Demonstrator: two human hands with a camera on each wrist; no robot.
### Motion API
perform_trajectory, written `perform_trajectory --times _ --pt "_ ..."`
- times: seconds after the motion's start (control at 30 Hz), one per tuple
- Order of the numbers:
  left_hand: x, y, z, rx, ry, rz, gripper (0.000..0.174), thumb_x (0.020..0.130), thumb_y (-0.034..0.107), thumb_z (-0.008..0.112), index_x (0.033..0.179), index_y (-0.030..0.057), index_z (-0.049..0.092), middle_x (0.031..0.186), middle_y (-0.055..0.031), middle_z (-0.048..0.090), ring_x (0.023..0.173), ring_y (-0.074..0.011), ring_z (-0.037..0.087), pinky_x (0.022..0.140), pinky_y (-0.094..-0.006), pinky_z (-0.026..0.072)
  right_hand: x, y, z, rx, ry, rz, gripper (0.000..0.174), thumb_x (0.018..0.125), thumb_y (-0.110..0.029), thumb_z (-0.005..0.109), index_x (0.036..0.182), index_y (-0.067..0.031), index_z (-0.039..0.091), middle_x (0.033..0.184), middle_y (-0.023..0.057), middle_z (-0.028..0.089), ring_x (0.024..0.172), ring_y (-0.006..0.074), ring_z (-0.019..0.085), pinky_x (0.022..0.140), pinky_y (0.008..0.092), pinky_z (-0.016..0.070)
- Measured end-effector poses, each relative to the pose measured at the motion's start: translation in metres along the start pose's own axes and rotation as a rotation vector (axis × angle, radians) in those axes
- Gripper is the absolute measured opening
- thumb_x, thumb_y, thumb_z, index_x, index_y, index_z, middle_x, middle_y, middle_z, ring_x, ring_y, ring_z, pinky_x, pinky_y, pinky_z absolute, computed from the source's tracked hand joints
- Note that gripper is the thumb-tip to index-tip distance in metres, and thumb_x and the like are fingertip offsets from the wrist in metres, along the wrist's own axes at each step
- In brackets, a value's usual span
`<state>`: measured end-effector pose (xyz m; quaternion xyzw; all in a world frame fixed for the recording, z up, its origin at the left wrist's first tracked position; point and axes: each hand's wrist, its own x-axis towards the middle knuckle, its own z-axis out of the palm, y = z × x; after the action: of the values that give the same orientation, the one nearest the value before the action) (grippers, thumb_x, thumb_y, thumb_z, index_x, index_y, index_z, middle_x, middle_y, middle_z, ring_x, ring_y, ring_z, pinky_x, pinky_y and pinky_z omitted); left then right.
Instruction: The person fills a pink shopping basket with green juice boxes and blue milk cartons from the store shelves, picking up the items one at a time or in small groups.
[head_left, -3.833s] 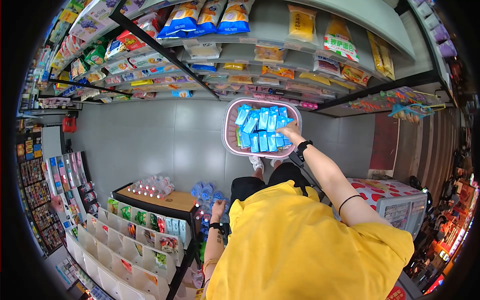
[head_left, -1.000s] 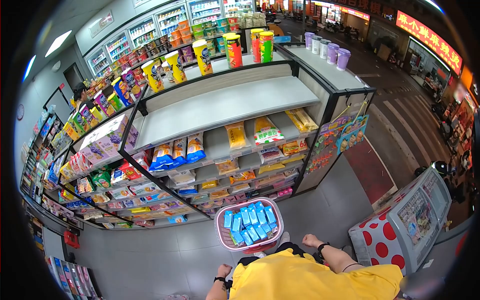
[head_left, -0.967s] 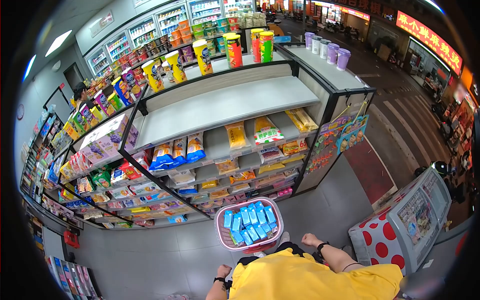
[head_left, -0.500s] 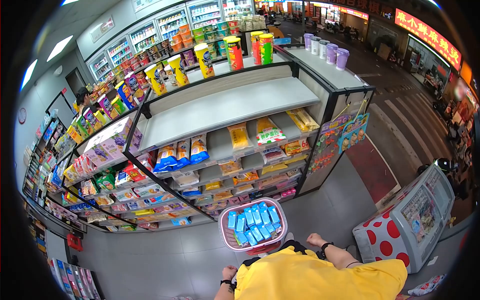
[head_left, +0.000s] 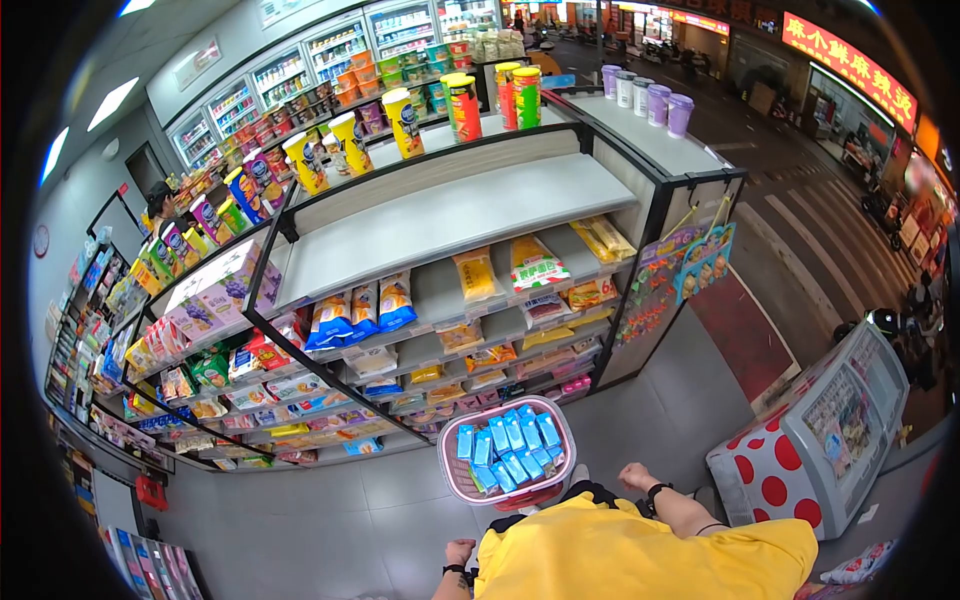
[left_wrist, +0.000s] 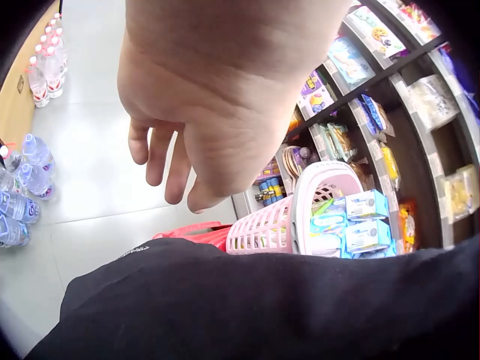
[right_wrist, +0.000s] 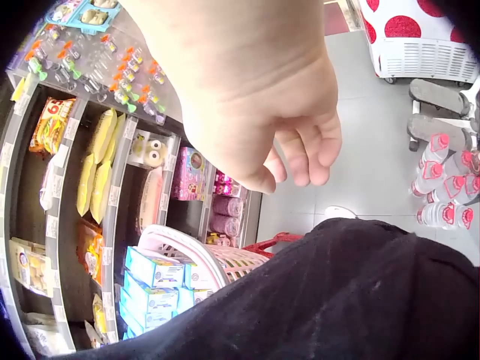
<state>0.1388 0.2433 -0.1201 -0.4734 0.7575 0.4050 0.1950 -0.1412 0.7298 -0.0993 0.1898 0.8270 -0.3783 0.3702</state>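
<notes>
A pink plastic basket (head_left: 445, 468) stands on the floor at the person's feet, before the shelves. Blue-and-white drink cartons (head_left: 514, 433) fill it, with some green packaging beneath them in the left wrist view. The left hand (head_left: 459, 551) hangs to the left of the basket, its fingers loosely bent and holding nothing. On the other side, the right hand (head_left: 634, 477) hangs apart from the basket, also holding nothing, with relaxed fingers. The basket's red handle (left_wrist: 199, 232) lies folded down on the side toward the person.
Shelves (head_left: 480, 225) with bagged bread and snacks rise ahead; their top bears chip canisters (head_left: 404, 122). A polka-dot chest freezer (head_left: 770, 465) stands at right. Bottled water (left_wrist: 34, 176) sits at left, more bottles (right_wrist: 446, 187) at right. A person (head_left: 160, 200) stands far back left.
The right hand was at the cartons in the basket 3.8 seconds ago and has since drawn back. The head view has risen from the basket to the shelves. The left hand sinks slightly.
</notes>
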Motion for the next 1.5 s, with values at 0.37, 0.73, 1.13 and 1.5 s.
perform_trajectory --times 0.37,0.73,1.13,1.5 --pt "0.027 0.011 -0.001 0.143 -0.012 0.021 0.027 0.068 0.027 0.085 0.083 0.0075 0.072 0.087 -0.0109 0.075 0.083 -0.0244 0.072 0.081 -0.0361 0.0561 -0.003 0.012 0.002 0.078 0.030 0.025 0.012 0.084 -0.018 0.071 0.084 -0.0057 0.070 0.072 0.0078 0.070 0.065 0.0178 0.068 0.061 0.0326 0.0566" --pt "0.030 0.019 -0.002 0.039 -0.060 -0.022 0.028 0.066 0.023 0.087 0.087 0.0087 0.074 0.093 -0.0084 0.076 0.089 -0.0220 0.072 0.086 -0.0342 0.0554 -0.004 0.018 0.000 0.038 0.012 0.022 0.014 0.085 -0.018 0.070 0.088 -0.0040 0.071 0.074 0.0092 0.071 0.064 0.0191 0.069 0.062 0.0330 0.0572" --pt "0.034 0.003 -0.001 -0.023 -0.075 -0.022 0.028 0.070 0.025 0.086 0.090 0.0089 0.076 0.094 -0.0080 0.076 0.089 -0.0213 0.072 0.085 -0.0341 0.0555 0.000 -0.006 0.002 0.063 -0.012 0.039 0.011 0.088 -0.017 0.069 0.088 -0.0056 0.068 0.078 0.0073 0.070 0.068 0.0177 0.069 0.064 0.0325 0.0583" --pt "0.036 0.011 0.003 -0.048 -0.067 -0.028 0.022 0.073 0.025 0.079 0.086 0.0079 0.075 0.090 -0.0095 0.076 0.087 -0.0209 0.072 0.084 -0.0329 0.0552 -0.009 -0.019 -0.005 0.046 -0.023 0.048 0.012 0.087 -0.016 0.071 0.088 -0.0055 0.068 0.078 0.0073 0.070 0.069 0.0172 0.069 0.065 0.0325 0.0589"
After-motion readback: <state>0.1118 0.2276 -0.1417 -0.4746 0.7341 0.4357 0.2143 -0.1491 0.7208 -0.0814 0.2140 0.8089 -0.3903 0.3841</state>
